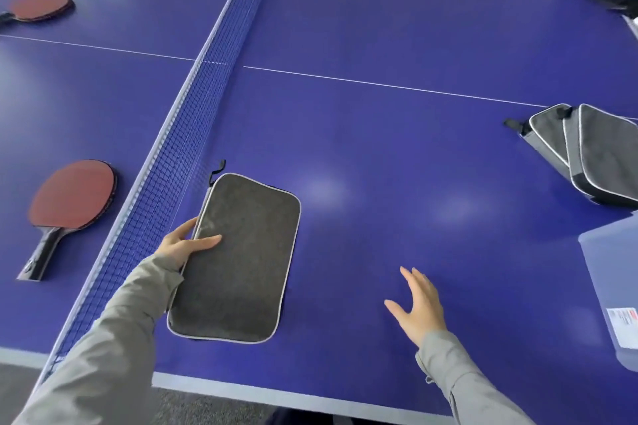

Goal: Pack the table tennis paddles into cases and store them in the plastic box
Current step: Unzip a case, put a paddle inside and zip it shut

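The packing looked barely begun. Two red paddles lay bare across the net (193, 107): one paddle (74, 195) close to the table's near edge, handle pointing toward that edge, the other (41, 5) farther in, cut off at the picture's left border. Nothing that I could see had gone into the plastic box (611, 286), which stood at the table's right edge, only partly in view.

The person's left hand (186, 245) held the grey case (238, 262) by its long side, thumb laid across the top and fingers tucked along the edge beside the net. The case lay flat on the table (379, 148), reaching down close to the near edge. It was dark felt-like grey with pale piping and rounded corners, a black pull tab at its far end. It sat thin, so I judged it empty, though I could not tell whether the zip was open.

The right hand (419, 307) hovered over bare table, fingers spread, holding nothing. Two more cases (587, 152) lay overlapped by the right edge, beyond the box. Every paddle in sight remained to be cased and stored.
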### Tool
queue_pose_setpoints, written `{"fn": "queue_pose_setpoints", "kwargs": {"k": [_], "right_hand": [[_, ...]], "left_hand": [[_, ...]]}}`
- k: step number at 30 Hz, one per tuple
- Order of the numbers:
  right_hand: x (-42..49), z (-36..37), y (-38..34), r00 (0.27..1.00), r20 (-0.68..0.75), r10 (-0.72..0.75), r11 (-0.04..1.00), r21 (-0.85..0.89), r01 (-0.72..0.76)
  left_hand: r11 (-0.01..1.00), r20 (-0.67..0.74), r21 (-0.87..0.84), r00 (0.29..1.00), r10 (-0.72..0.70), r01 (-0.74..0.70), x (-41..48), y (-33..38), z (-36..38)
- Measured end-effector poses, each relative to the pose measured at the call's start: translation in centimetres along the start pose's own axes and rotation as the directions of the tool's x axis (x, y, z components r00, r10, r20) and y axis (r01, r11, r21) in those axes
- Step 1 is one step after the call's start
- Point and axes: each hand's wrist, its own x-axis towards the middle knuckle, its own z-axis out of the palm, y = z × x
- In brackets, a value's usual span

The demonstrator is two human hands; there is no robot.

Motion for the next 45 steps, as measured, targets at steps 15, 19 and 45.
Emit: {"fn": "queue_pose_setpoints", "kwargs": {"k": [15,19,45], "right_hand": [[0.2,2.5,1.0,0.998,0.068,0.005,0.899,-0.437,0.026],[0.2,2.7,1.0,0.998,0.066,0.007,0.869,-0.495,0.026],[-0.7,-1.6,1.7,0.998,-0.068,0.005,0.920,-0.390,-0.031]], "left_hand": [[0.992,-0.222,0.124,0.975,0.024,0.003,2.8,-4.1,-1.5],[0.971,-0.256,0.233,0.960,0.112,-0.051,3.0,-4.9,-1.4],[-0.178,0.428,0.903,0.780,0.456,-0.392,-3.5,-2.4,16.2]]}}
